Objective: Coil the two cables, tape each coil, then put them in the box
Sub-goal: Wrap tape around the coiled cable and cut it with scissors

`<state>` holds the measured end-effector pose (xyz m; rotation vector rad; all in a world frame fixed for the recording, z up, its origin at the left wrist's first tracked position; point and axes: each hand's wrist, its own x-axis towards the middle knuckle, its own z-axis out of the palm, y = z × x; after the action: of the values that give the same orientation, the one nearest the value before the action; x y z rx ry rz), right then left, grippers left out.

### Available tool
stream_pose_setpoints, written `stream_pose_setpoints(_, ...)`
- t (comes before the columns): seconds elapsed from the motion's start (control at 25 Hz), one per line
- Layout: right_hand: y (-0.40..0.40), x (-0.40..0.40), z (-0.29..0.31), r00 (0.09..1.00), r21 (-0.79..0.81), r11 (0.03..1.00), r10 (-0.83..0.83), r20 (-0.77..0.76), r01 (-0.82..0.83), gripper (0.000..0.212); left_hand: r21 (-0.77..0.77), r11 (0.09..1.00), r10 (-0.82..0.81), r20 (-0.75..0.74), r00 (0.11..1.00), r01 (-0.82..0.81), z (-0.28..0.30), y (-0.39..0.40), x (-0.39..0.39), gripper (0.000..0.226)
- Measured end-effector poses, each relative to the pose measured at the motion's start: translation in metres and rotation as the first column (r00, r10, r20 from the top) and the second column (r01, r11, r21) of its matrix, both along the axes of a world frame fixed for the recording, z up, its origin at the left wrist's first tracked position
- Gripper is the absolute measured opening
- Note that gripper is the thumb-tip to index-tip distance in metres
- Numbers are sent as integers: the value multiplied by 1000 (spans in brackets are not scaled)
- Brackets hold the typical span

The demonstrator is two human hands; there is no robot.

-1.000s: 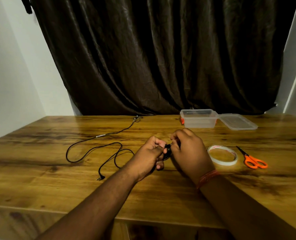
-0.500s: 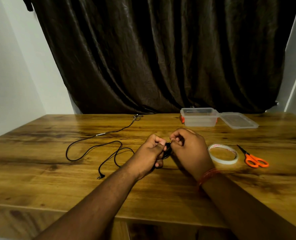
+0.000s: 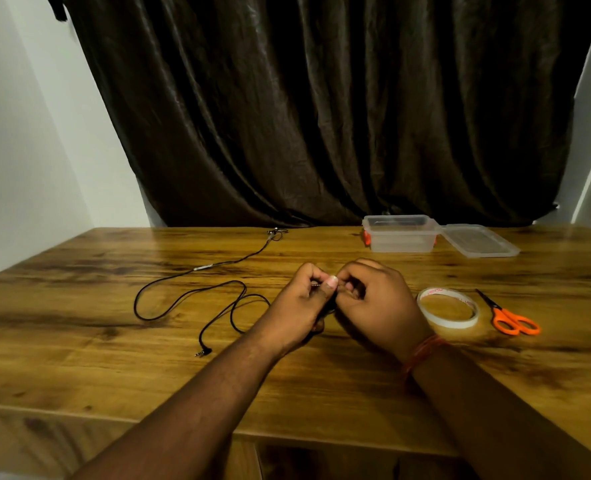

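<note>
Both hands meet above the table (image 3: 79, 358): the left hand (image 3: 299, 306) and right hand (image 3: 377, 303) curl their fingers around a small dark cable bundle, mostly hidden. The loose cable (image 3: 186, 292) trails leftward from the hands, its plug pointing left, and another stretch runs diagonally toward the far edge.

On the table (image 3: 79, 341) before us, our hands (image 3: 335, 299) meet at centre. A cable (image 3: 183, 292) sprawls at nine o'clock; tape (image 3: 448, 308) lies at three o'clock, scissors (image 3: 510, 315) just beyond. A box (image 3: 401, 233) sits at one o'clock, its lid (image 3: 479, 240) touching its right side.
</note>
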<state>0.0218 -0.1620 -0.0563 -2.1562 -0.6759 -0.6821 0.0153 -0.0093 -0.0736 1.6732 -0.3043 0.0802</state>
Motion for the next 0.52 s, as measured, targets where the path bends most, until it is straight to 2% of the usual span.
stream_pose_setpoints(0.12, -1, -2, 4, 990, 184, 983, 21, -139, 5, 9, -8, 1000, -12, 39, 999, 12, -2, 2, 3, 16)
stream_pose_setpoints(0.28, -5, 4, 7, 901, 474, 880, 222, -373, -21, 18, -56, 998, -23, 16, 1000, 23, 1, 3, 2, 22)
stream_pose_setpoints(0.52, -5, 8, 6, 771, 623, 778, 448, -454, -85, 24, -103, 994, -29, -32, 999, 25, 1, 1, 2, 20)
